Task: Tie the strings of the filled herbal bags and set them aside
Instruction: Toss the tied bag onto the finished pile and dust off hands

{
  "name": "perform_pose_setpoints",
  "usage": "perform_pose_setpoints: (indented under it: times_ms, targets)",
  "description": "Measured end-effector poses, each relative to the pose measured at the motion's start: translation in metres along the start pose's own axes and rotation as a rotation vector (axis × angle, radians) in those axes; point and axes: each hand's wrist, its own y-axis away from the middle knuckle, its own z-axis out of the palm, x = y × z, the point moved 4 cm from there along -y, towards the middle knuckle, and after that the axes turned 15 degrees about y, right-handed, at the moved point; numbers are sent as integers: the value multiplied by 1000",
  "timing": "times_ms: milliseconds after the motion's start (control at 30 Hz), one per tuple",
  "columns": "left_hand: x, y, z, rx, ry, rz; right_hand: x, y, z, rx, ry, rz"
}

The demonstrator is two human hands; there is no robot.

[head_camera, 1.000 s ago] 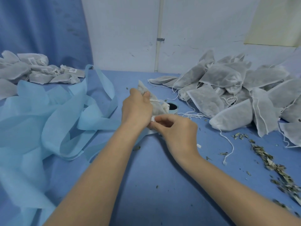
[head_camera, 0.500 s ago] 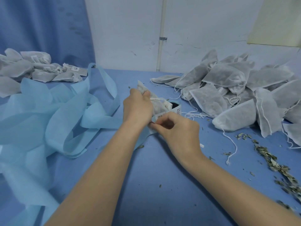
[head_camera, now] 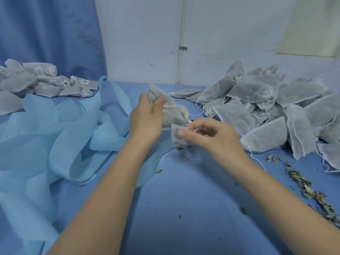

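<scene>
Bag [head_camera: 170, 111], string wound round its neck, gripped in my left hand [head_camera: 147, 119]; right hand [head_camera: 211, 137] pinches a small tag [head_camera: 175, 134] just near of it; untied pile [head_camera: 266, 111] far right.

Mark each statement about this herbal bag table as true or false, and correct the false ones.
1. The left hand grips a herbal bag. True.
2. The right hand is empty. False: it pinches a small label.
3. The larger pile of bags lies on the person's right. True.
4. Loose herbs lie beside the light blue fabric strips. False: they lie at the right, near the larger pile.
</scene>
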Motion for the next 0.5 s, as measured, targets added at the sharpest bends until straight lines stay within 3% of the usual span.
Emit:
perform_pose_setpoints:
  times_ms: [133,500]
  targets:
    - [11,8,9,-137,134,34,-13,-11,-17,50,-121,-19]
    - [29,25,26,-334,328,-15,-6,-18,-37,272,65,-42]
